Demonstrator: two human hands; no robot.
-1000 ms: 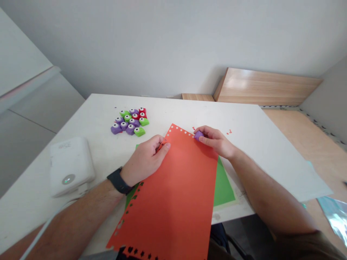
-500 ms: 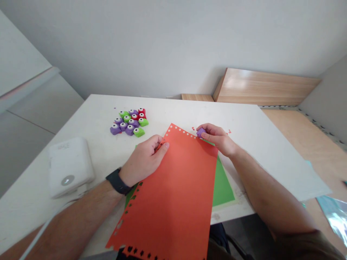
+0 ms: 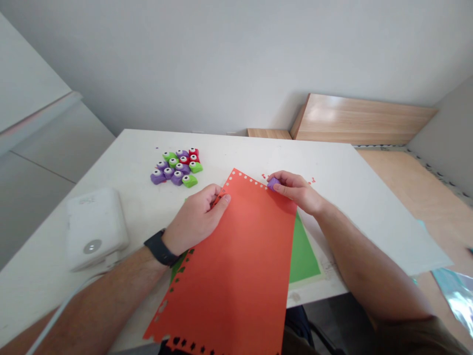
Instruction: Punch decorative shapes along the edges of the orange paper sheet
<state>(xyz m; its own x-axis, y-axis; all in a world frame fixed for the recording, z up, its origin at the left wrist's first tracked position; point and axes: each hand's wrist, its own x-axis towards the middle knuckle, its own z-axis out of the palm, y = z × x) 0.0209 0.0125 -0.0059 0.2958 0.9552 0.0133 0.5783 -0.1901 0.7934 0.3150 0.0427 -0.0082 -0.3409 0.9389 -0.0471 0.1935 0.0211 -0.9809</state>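
My left hand [image 3: 201, 212] pinches the left edge of an orange sheet of paper [image 3: 244, 256], thumb on top. Small shapes are punched along the sheet's left, top and near edges. At its far right edge my right hand [image 3: 293, 190] is closed on a small purple craft punch [image 3: 273, 184], which sits on the paper's border where the row of star-like holes ends. Beneath the orange sheet lies green paper [image 3: 305, 256], mostly covered. Tiny red cut-out bits [image 3: 313, 180] are scattered on the white table [image 3: 362, 207] beside my right hand.
Several purple, green and red craft punches [image 3: 177, 167] stand grouped at the far left of the table. A white box-shaped device [image 3: 96, 228] with a cable [image 3: 70, 298] is at the left. Behind the table is a wall with a wooden panel [image 3: 362, 118].
The purple punch and my right hand have shifted very slightly left along the paper's edge. The green strip that showed by the right fingers is now covered. My left hand stays put.
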